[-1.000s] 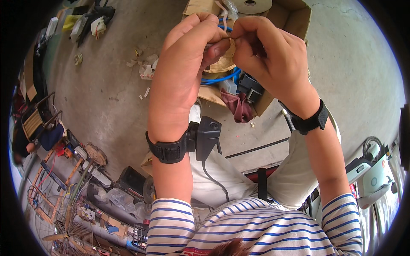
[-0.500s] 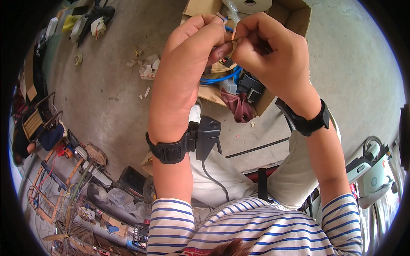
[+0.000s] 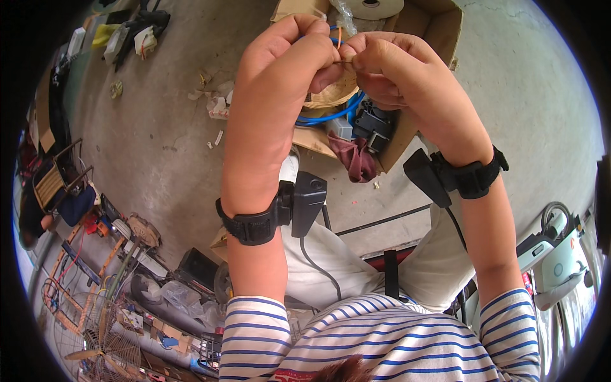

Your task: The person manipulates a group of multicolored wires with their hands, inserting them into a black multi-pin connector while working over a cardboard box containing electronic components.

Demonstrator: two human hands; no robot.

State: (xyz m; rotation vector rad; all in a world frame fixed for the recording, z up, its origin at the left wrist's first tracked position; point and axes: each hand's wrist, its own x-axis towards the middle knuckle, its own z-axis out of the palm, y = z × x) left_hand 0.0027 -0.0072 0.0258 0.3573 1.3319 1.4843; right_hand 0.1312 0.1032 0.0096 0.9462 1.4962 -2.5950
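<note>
Above an open cardboard box (image 3: 439, 28), both hands meet fingertip to fingertip. My left hand (image 3: 286, 60) is closed, thumb against finger, pinching one end of a thin wire (image 3: 344, 62). The other end is pinched by my right hand (image 3: 410, 70), so a short dark stretch shows between them. An orange strand (image 3: 339, 37) sticks up just beyond the fingertips. Below the hands are a round woven basket (image 3: 334, 97) and a looped blue cable (image 3: 324, 120). The fingers hide most of the wire.
In the box lie a maroon cloth (image 3: 356, 160), black plastic parts (image 3: 374, 124) and a pale roll (image 3: 372, 7). Torn paper scraps (image 3: 219, 105) litter the floor to its left. A wire-caged fan (image 3: 98, 350) and clutter stand at lower left. A white-and-green machine (image 3: 557, 264) is at right.
My right hand has rolled over and shifted slightly down, its fingers now stretched more across, and its wrist strap has turned into view. My left hand has barely moved.
</note>
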